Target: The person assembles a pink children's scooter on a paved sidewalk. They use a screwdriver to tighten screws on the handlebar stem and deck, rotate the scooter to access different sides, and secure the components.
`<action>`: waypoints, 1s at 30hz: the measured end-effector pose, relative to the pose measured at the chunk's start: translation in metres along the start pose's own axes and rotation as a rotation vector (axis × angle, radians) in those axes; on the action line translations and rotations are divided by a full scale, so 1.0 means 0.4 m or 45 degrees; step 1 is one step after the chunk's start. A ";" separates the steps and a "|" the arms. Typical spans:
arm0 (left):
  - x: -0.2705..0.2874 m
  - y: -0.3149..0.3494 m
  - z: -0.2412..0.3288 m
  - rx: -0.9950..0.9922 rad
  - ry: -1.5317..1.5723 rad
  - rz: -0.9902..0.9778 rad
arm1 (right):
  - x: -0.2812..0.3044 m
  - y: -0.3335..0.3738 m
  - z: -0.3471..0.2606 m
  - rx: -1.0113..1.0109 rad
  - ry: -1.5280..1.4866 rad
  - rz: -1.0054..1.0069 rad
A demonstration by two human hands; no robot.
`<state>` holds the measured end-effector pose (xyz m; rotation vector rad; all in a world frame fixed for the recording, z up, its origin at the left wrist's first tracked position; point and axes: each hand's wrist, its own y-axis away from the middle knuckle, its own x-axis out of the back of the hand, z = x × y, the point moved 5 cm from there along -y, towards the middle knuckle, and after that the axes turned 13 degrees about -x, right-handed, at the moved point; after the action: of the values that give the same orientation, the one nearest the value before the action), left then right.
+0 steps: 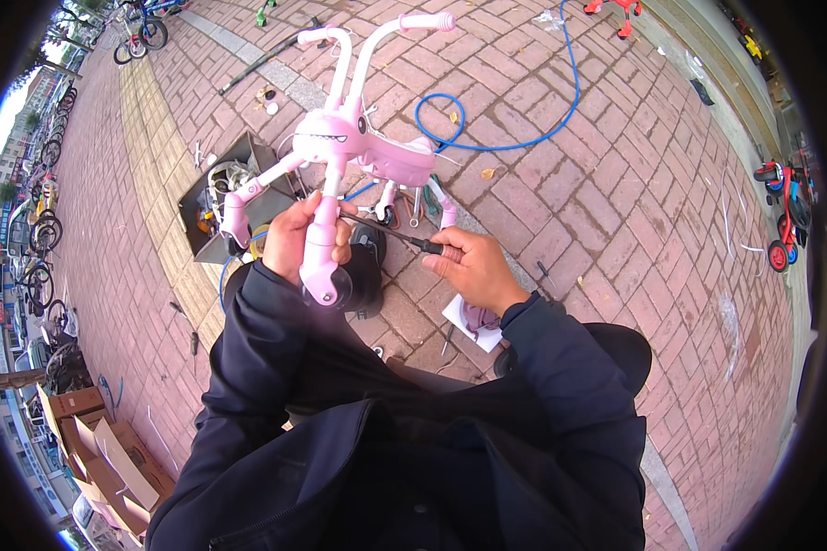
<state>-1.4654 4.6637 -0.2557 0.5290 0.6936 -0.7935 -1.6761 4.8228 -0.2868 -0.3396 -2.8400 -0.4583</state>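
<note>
Your L hand (296,237) grips a front leg (321,243) of the pink kids' ride-on (331,138); R hand (478,271) grasps a screwdriver (427,246), shaft twd that leg. Ride-on's over brick paving (570,220), nr toolbox (261,151) R edge.

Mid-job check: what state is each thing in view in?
Left hand: closed around one leg of the pink ride-on toy.
Right hand: closed on the screwdriver handle.
Screwdriver: shaft toward the leg; tip contact unclear.
Pink ride-on toy: handlebars attached, one leg gripped.
Bin: open, holding mixed items.
Blue hose: looped on the paving.
Cardboard box: open, flaps up.
</note>
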 end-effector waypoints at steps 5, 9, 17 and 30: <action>0.001 0.002 0.001 0.003 0.010 0.016 | 0.014 0.005 -0.034 0.168 0.129 0.100; 0.000 0.003 0.001 0.004 0.026 0.017 | 0.021 0.010 -0.050 0.273 0.184 0.150; 0.005 0.002 0.003 -0.004 0.029 0.026 | 0.016 0.007 -0.040 0.210 0.143 0.096; 0.002 0.005 0.006 0.004 0.044 0.051 | 0.024 0.051 -0.100 0.622 0.547 0.529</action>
<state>-1.4625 4.6630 -0.2545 0.5592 0.7116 -0.7496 -1.6716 4.8303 -0.2417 -0.6213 -2.2759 0.2222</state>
